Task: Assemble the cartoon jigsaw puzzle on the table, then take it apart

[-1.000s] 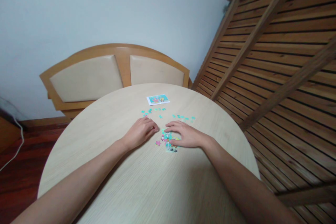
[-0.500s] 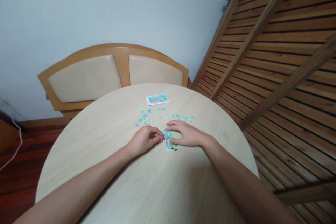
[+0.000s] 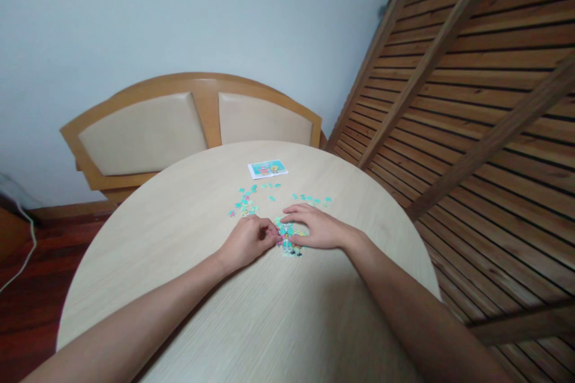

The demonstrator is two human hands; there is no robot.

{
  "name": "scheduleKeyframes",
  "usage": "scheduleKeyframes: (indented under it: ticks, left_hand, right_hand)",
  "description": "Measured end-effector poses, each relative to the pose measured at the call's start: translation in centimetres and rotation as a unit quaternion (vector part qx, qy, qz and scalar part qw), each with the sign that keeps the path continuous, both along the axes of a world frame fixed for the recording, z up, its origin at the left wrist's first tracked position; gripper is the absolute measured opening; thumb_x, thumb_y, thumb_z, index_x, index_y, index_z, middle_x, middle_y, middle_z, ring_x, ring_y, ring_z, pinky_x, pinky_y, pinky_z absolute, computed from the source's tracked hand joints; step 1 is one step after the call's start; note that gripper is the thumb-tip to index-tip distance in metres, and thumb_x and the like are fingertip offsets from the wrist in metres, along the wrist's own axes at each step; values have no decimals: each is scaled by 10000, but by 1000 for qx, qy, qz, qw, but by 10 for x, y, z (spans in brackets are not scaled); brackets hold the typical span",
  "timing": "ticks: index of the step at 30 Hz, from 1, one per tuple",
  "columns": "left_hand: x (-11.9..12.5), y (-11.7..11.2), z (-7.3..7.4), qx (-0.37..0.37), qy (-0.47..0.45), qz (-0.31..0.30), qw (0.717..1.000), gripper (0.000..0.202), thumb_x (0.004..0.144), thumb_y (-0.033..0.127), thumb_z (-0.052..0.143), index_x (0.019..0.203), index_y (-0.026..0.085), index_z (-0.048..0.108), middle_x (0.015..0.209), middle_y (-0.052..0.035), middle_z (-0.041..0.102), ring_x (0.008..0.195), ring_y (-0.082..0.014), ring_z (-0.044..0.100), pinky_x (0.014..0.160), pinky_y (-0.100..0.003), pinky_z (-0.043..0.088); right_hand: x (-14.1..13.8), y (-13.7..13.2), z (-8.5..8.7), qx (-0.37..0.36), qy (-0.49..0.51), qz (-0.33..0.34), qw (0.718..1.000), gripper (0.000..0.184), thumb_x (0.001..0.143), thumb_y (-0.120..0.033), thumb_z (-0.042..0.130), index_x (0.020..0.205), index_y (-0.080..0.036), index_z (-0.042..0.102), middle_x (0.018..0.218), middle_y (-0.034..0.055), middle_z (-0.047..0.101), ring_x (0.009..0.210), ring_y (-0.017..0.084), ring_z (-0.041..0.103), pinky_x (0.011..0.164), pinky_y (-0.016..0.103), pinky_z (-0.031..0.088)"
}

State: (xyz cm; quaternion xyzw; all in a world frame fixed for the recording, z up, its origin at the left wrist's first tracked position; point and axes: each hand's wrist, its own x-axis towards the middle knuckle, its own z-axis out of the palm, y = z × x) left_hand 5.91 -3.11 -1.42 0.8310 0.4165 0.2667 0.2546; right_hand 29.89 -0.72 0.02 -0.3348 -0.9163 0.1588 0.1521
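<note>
A small part-built jigsaw [image 3: 288,239] in teal, pink and yellow lies on the round pale wooden table [image 3: 251,311]. My left hand [image 3: 249,242] has its fingers curled, pinching at the jigsaw's left edge; what it holds is hidden. My right hand [image 3: 317,228] lies flat with its fingers stretched over the jigsaw's right side, pressing it down. Loose teal pieces [image 3: 245,206] are scattered just beyond my left hand, and more loose pieces [image 3: 312,198] lie beyond my right hand.
A small picture card [image 3: 268,169] lies near the table's far edge. Behind the table stands a wooden bench with two beige padded backs [image 3: 193,128]. A slatted wooden frame [image 3: 471,84] leans at the right. A white cable [image 3: 22,251] runs over the dark floor at the left.
My left hand slid right from the loose pieces to the jigsaw's left edge, uncovering the pieces it had hidden. A pink piece left of the jigsaw is no longer visible. My right hand stayed put.
</note>
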Motion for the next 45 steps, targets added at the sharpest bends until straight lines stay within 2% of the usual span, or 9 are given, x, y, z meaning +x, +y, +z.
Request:
scheduleKeyframes:
  ticks: [6,13,16,21,25,29,32,36,45]
  left_hand:
    - [2,-3,2,28,29,-8,999,162,897,252,637,793,190,744,678,-2,695,638,-144,600,666,-241,434]
    - [2,-3,4,68,58,-4,996,138,884,242,655,775,204,732,733,-9,717,724,-176,630,733,-283,456]
    - [-2,-1,6,75,58,-9,995,120,901,275,661,832,210,735,792,-23,727,803,-201,642,794,-313,465]
    - [-13,2,10,104,56,-90,989,190,927,369,674,1046,228,716,1039,-60,718,1013,-232,628,947,-369,450]
    - [-20,2,15,130,102,-168,972,211,981,349,589,1117,242,711,1107,-81,688,1062,-236,615,967,-377,445]
    - [-29,6,22,145,123,-163,968,289,972,377,594,1220,244,662,1139,-92,679,1085,-252,613,964,-383,452]
    - [-37,9,25,128,122,-135,975,281,952,438,625,1146,242,674,1030,-61,705,990,-233,642,895,-352,468]
    - [-40,9,25,104,160,-141,971,244,901,448,691,997,224,695,891,-26,700,846,-204,649,799,-316,456]
    - [-35,8,21,74,127,-167,975,79,945,252,629,959,209,693,928,-34,702,891,-186,642,822,-283,458]
  right_hand:
    - [1,-1,1,2,6,2,1000,467,858,-426,703,1277,-220,678,1397,129,600,1319,292,522,1140,469,373]
    - [0,-1,1,-4,10,-1,1000,471,854,-435,702,1272,-220,681,1397,132,601,1319,299,521,1141,477,369]
    - [0,-1,1,-2,12,0,1000,470,853,-438,704,1270,-224,681,1393,129,604,1313,297,526,1138,475,371]
    - [0,-1,0,-1,10,0,1000,473,860,-453,698,1270,-218,682,1391,130,604,1316,292,525,1145,467,365]
    - [0,0,1,-4,13,0,1000,468,857,-441,701,1269,-221,683,1388,127,606,1313,289,526,1144,466,368]
    - [1,0,-1,-3,16,3,1000,476,854,-452,704,1270,-220,682,1389,132,604,1313,291,527,1144,471,368]
    - [2,0,-2,-4,16,5,1000,477,856,-460,703,1270,-223,682,1387,130,605,1316,291,524,1142,471,373]
    - [1,0,-1,-3,8,2,1000,475,864,-455,697,1275,-217,679,1391,129,600,1319,287,521,1145,462,375]
    - [-2,-2,1,-5,7,0,1000,477,863,-458,700,1271,-214,683,1386,129,603,1317,284,525,1147,450,376]
